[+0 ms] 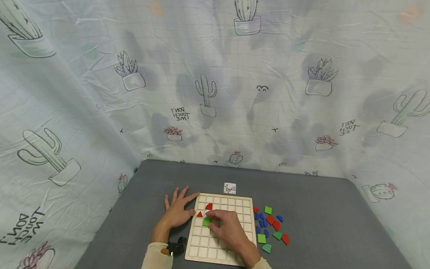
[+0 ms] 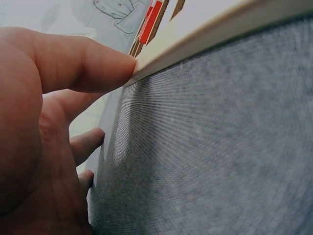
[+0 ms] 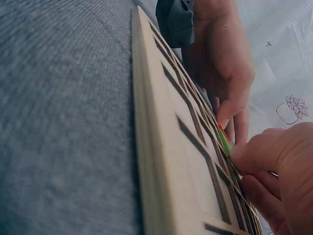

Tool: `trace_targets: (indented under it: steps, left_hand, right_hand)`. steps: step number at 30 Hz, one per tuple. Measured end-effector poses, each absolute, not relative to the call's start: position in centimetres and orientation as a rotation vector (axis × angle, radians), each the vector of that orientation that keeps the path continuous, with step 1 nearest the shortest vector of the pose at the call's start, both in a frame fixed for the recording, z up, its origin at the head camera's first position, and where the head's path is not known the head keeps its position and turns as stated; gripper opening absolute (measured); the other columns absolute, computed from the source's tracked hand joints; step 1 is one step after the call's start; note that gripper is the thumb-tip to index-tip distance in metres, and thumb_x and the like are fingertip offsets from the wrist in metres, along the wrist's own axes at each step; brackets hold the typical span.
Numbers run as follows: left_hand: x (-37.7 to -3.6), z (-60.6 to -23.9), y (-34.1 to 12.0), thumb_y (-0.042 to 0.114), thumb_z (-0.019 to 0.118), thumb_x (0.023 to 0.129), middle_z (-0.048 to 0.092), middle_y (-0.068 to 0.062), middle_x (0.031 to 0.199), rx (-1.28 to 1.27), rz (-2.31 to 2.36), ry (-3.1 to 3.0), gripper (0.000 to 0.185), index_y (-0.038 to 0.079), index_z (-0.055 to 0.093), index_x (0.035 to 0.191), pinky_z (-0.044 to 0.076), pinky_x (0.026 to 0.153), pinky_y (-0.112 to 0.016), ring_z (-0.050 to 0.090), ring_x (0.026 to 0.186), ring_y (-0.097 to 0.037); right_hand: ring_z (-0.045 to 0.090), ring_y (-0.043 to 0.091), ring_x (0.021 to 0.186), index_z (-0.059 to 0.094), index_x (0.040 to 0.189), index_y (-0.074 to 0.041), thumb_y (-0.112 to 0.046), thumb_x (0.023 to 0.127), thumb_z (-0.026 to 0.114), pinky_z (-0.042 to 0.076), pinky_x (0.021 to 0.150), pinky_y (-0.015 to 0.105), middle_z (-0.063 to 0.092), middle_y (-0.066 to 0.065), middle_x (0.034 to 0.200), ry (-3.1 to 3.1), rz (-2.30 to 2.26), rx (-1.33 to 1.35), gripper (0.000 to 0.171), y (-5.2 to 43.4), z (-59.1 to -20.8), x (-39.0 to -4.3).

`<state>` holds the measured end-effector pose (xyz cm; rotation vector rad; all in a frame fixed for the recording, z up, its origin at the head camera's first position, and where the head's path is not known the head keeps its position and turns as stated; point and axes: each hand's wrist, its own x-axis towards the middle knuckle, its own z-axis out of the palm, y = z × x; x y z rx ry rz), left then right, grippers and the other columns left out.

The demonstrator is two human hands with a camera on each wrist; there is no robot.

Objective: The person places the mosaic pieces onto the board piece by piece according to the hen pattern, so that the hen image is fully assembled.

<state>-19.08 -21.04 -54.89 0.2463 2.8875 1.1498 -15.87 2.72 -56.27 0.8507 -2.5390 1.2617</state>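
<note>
Head view: even, soft, fairly bright light, no glare. Soft grey blotchy shadows on the far cloth (image 1: pixel 215 93); only faint shadow under the hands on the mat (image 1: pixel 319 209). Strong wide-angle bend: cloth curves hard at left and right edges. Centre sharp, the board (image 1: pixel 220 229) small and low in frame.

Left wrist view: the left hand (image 2: pixel 44 122) very close, blurred, warm-toned; mat weave smeared toward the near right.

Right wrist view: mat at left blurred, board edge soft, the right hand (image 3: pixel 279 171) out of focus; far cloth bright, washed out.
</note>
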Motion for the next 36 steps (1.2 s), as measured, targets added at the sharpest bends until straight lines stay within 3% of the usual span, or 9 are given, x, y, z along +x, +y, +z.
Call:
trace_targets:
  steps: [15,24,30,36]
  left_hand:
    - [-19.0,-54.9,-21.1,0.014,0.075,0.094,0.030,-0.021,0.179,0.252,1.137,2.886,0.063,0.023,0.065,0.156,-0.017,0.125,-0.079,0.004,0.168,-0.055]
    - [-19.1,-55.1,-21.1,0.015,0.075,0.096,0.028,-0.020,0.180,0.250,1.151,2.872,0.063,0.025,0.064,0.157,-0.019,0.126,-0.078,0.002,0.169,-0.053]
    - [-19.1,-55.2,-21.2,0.014,0.074,0.096,0.027,-0.020,0.181,0.253,1.161,2.854,0.063,0.024,0.063,0.158,-0.020,0.125,-0.077,0.001,0.169,-0.054]
    - [-19.2,-55.2,-21.2,0.014,0.074,0.096,0.028,-0.020,0.180,0.258,1.160,2.875,0.063,0.024,0.063,0.157,-0.019,0.125,-0.078,0.002,0.168,-0.054]
  right_hand:
    - [0.081,0.014,0.106,0.083,0.125,-0.010,-0.004,0.094,0.082,0.067,0.091,0.032,0.084,0.003,0.117,-2.521,1.403,0.857,0.032,3.7,-55.9,-15.9]
    - [0.081,0.031,0.111,0.080,0.130,-0.005,-0.020,0.097,0.085,0.067,0.097,0.043,0.082,0.011,0.124,-2.538,1.606,0.858,0.037,8.3,-54.7,-15.4]
    - [0.081,0.030,0.111,0.080,0.129,-0.006,-0.024,0.095,0.087,0.066,0.098,0.041,0.083,0.011,0.124,-2.550,1.584,0.800,0.040,12.2,-54.3,-14.9]
    - [0.082,0.025,0.107,0.081,0.128,-0.006,-0.024,0.095,0.086,0.068,0.088,0.039,0.083,0.010,0.120,-2.532,1.482,0.774,0.037,16.1,-54.4,-14.3]
